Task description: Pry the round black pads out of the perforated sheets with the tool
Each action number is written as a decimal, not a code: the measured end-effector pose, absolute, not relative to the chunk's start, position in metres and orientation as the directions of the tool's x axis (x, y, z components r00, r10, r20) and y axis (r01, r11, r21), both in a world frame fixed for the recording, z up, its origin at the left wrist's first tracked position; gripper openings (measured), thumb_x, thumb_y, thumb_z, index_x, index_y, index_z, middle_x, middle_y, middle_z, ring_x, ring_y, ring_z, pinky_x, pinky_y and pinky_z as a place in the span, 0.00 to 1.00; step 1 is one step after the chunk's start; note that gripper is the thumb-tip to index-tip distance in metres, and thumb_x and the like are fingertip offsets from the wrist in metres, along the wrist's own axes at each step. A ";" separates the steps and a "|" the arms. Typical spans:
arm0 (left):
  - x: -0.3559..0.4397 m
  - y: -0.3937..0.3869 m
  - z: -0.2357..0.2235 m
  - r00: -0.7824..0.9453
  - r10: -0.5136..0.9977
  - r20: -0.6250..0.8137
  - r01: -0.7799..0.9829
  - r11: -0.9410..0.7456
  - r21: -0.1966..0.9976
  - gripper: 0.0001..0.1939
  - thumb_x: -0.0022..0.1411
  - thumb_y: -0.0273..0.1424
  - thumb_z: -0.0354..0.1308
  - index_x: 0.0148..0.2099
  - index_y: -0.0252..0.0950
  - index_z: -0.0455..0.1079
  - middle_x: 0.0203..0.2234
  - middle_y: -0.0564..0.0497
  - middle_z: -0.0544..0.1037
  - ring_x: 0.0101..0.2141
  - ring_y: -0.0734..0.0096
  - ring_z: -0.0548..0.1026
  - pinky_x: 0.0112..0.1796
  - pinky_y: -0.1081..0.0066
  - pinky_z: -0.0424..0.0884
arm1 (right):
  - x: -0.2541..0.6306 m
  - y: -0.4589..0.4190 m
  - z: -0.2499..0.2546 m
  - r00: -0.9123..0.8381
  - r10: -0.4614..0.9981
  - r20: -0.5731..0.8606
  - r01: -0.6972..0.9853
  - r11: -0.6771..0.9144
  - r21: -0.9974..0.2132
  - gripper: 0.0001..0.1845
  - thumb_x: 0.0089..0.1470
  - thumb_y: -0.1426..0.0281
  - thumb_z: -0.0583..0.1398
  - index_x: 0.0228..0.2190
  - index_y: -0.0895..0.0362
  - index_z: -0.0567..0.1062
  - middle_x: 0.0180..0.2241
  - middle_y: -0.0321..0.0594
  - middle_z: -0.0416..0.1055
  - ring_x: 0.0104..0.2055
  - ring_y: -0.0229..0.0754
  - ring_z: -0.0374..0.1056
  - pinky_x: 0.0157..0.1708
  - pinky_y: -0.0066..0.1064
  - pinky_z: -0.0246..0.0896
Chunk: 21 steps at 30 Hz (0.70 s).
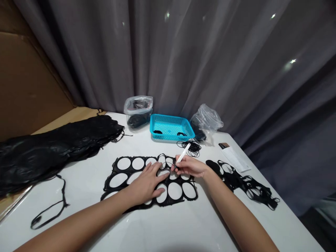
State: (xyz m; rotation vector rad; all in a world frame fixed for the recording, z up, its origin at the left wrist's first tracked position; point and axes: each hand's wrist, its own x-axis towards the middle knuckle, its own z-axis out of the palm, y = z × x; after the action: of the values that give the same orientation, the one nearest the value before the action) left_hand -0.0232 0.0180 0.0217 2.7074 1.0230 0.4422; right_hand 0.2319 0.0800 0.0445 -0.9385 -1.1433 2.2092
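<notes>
Head view: at the middle of the counter (194, 225), I see the sheet (168, 201), long axis roughly along the far edge; the left hand (147, 182) rests splayed on it, the right hand (189, 165), over its right end, pinches a white tool (184, 152).

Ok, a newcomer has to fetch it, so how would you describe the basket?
On the white table, look towards the grey curtain. The basket stands between two clear bags. It is the only bright blue thing there.
</notes>
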 end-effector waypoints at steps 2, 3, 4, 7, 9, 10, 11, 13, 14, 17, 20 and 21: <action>-0.024 0.017 0.020 0.743 0.648 0.166 0.601 -0.756 0.262 0.29 0.64 0.37 0.64 0.66 0.44 0.63 0.68 0.36 0.51 0.65 0.33 0.53 0.60 0.35 0.51 | 0.235 0.081 0.048 -0.693 0.645 -0.322 -0.116 -0.541 -0.833 0.17 0.49 0.68 0.72 0.28 0.59 0.68 0.33 0.45 0.78 0.30 0.34 0.72 0.29 0.22 0.70; -0.023 0.016 0.021 0.753 0.643 0.140 0.603 -0.759 0.245 0.29 0.65 0.39 0.63 0.66 0.46 0.63 0.70 0.37 0.48 0.67 0.31 0.50 0.60 0.32 0.47 | 0.235 0.083 0.049 -0.679 0.672 -0.297 -0.167 -0.535 -0.828 0.17 0.49 0.69 0.72 0.28 0.58 0.68 0.32 0.43 0.77 0.29 0.33 0.71 0.28 0.22 0.69; -0.023 0.015 0.021 0.758 0.643 0.109 0.609 -0.758 0.236 0.29 0.65 0.41 0.62 0.66 0.47 0.63 0.71 0.38 0.45 0.67 0.30 0.48 0.59 0.31 0.45 | 0.235 0.086 0.051 -0.637 0.722 -0.270 -0.241 -0.519 -0.820 0.16 0.49 0.70 0.71 0.29 0.58 0.68 0.32 0.41 0.77 0.29 0.33 0.71 0.28 0.22 0.69; -0.020 0.013 0.024 0.748 0.663 0.031 0.640 -0.732 0.233 0.31 0.64 0.45 0.63 0.67 0.48 0.62 0.72 0.38 0.43 0.67 0.27 0.44 0.59 0.28 0.42 | 0.235 0.100 0.057 -0.384 0.895 -0.228 -0.498 -0.409 -0.765 0.13 0.50 0.73 0.70 0.29 0.56 0.69 0.30 0.35 0.74 0.30 0.33 0.71 0.28 0.21 0.69; -0.018 0.013 0.024 0.736 0.677 0.020 0.654 -0.719 0.236 0.34 0.63 0.46 0.64 0.67 0.48 0.62 0.72 0.37 0.41 0.68 0.26 0.42 0.58 0.27 0.41 | 0.240 0.110 0.060 -0.209 0.943 -0.260 -0.596 -0.334 -0.730 0.11 0.51 0.75 0.68 0.28 0.55 0.70 0.28 0.35 0.73 0.29 0.32 0.70 0.25 0.19 0.69; -0.017 0.014 0.023 0.731 0.681 0.031 0.657 -0.716 0.237 0.34 0.62 0.47 0.64 0.67 0.48 0.61 0.72 0.37 0.41 0.68 0.26 0.41 0.58 0.27 0.40 | 0.243 0.113 0.062 -0.142 0.950 -0.279 -0.621 -0.305 -0.722 0.10 0.51 0.76 0.67 0.28 0.55 0.70 0.27 0.35 0.72 0.28 0.32 0.69 0.24 0.19 0.69; -0.017 0.015 0.022 0.728 0.684 0.049 0.656 -0.715 0.241 0.35 0.62 0.47 0.64 0.67 0.47 0.61 0.72 0.37 0.42 0.68 0.26 0.41 0.58 0.26 0.41 | 0.247 0.116 0.063 -0.088 0.952 -0.293 -0.634 -0.281 -0.721 0.10 0.51 0.77 0.67 0.27 0.55 0.70 0.27 0.34 0.72 0.27 0.32 0.69 0.24 0.18 0.69; -0.019 0.016 0.022 0.720 0.687 0.098 0.650 -0.717 0.253 0.34 0.63 0.48 0.62 0.67 0.45 0.62 0.71 0.37 0.46 0.68 0.29 0.43 0.58 0.27 0.43 | 0.252 0.115 0.066 -0.020 0.953 -0.303 -0.641 -0.245 -0.728 0.10 0.51 0.78 0.66 0.27 0.55 0.71 0.27 0.35 0.73 0.27 0.32 0.69 0.24 0.18 0.70; -0.020 0.015 0.023 0.713 0.689 0.129 0.646 -0.717 0.261 0.32 0.64 0.47 0.62 0.66 0.43 0.62 0.71 0.36 0.49 0.68 0.30 0.45 0.59 0.28 0.44 | 0.252 0.110 0.066 -0.003 0.952 -0.307 -0.635 -0.238 -0.734 0.09 0.50 0.78 0.67 0.27 0.55 0.71 0.28 0.36 0.74 0.28 0.33 0.70 0.24 0.19 0.70; -0.029 0.005 0.030 0.689 0.685 0.235 0.624 -0.726 0.287 0.23 0.69 0.41 0.58 0.61 0.37 0.65 0.68 0.36 0.56 0.68 0.39 0.50 0.61 0.37 0.52 | 0.240 0.081 0.066 0.013 0.957 -0.290 -0.541 -0.238 -0.807 0.09 0.47 0.75 0.69 0.28 0.56 0.74 0.32 0.38 0.76 0.31 0.35 0.72 0.26 0.22 0.70; -0.040 -0.023 0.035 0.716 0.650 0.256 0.573 -0.756 0.317 0.15 0.71 0.31 0.53 0.57 0.37 0.68 0.63 0.40 0.66 0.63 0.53 0.63 0.61 0.52 0.63 | 0.213 0.034 0.059 -0.126 0.965 -0.231 -0.326 -0.260 -0.909 0.11 0.47 0.68 0.70 0.28 0.57 0.74 0.33 0.40 0.77 0.30 0.36 0.70 0.27 0.25 0.67; -0.044 -0.035 0.034 0.738 0.632 0.237 0.555 -0.768 0.320 0.14 0.70 0.30 0.53 0.57 0.38 0.69 0.60 0.42 0.69 0.61 0.55 0.67 0.60 0.54 0.65 | 0.204 0.017 0.055 -0.193 0.955 -0.226 -0.246 -0.270 -0.931 0.11 0.49 0.66 0.69 0.27 0.57 0.73 0.33 0.40 0.77 0.28 0.35 0.69 0.27 0.26 0.65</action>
State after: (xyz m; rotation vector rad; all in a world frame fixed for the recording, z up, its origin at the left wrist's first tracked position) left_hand -0.0440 -0.0347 0.0344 2.7109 0.9399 0.4924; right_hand 0.2039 0.0166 0.0553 -1.0979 -0.9841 1.6324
